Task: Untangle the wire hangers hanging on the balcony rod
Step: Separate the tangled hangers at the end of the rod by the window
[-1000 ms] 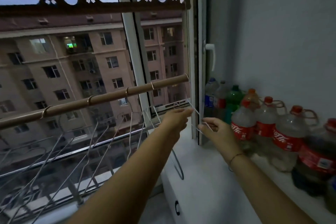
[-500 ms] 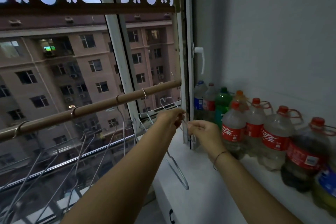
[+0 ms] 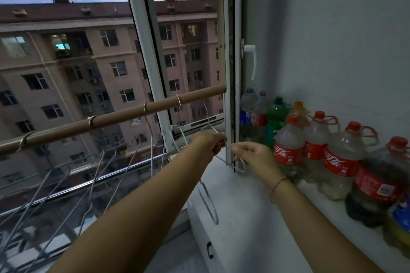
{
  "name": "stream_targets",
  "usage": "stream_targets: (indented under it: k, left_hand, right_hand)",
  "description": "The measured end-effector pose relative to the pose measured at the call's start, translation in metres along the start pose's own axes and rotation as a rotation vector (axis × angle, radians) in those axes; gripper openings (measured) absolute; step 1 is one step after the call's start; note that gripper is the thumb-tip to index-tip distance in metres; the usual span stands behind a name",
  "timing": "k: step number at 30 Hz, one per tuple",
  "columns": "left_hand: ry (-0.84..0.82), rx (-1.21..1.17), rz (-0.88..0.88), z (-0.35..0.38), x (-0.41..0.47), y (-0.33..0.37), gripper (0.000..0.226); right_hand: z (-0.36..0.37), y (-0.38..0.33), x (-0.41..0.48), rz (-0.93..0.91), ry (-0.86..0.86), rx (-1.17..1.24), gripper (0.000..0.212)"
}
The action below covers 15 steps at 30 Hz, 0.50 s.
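A brown balcony rod (image 3: 124,115) runs from lower left up to the window frame at right. Several silver wire hangers (image 3: 97,175) hang from it by their hooks, their wires crossing one another below. Off the rod's right end, my left hand (image 3: 210,143) pinches the upper wire of a free hanger (image 3: 209,204). My right hand (image 3: 255,155) pinches the same hanger a little to the right, near a bent loop. The hanger's lower part dangles past my left forearm, partly hidden by it.
A white ledge (image 3: 244,217) extends below my arms. Along the right wall stands a row of large plastic bottles (image 3: 332,157), some with red labels. A white window handle (image 3: 251,60) sticks out of the frame. The glass shows an apartment block outside.
My hands have come closer together on the hanger. The view has shifted, so the rod and bottles sit slightly differently in frame.
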State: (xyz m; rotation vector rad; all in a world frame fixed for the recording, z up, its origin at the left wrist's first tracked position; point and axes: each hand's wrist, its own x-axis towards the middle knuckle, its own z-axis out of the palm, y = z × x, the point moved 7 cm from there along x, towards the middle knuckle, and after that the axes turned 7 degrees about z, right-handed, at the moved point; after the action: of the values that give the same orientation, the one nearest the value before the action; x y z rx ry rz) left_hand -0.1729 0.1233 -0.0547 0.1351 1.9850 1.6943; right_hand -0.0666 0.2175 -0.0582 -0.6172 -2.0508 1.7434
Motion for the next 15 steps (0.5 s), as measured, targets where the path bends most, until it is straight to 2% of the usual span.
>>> stream_targets:
  k: [5, 10, 12, 15]
  left_hand:
    - [-0.155, 0.185, -0.006, 0.008, -0.015, -0.012, 0.011]
    - [-0.258, 0.360, 0.066, 0.017, -0.039, -0.010, 0.017]
    - [-0.256, 0.430, 0.111, 0.018, -0.043, -0.007, 0.017]
    - [-0.246, 0.509, 0.182, 0.021, -0.045, -0.002, 0.024]
  right_hand:
    - [-0.030, 0.002, 0.003, -0.066, 0.046, -0.069, 0.028]
    - [-0.058, -0.013, 0.008, -0.243, 0.056, -0.488, 0.037]
    - [-0.064, -0.007, 0.010, -0.211, -0.026, -0.591, 0.036]
    - [-0.077, 0.004, 0.008, -0.093, -0.141, -0.570, 0.026]
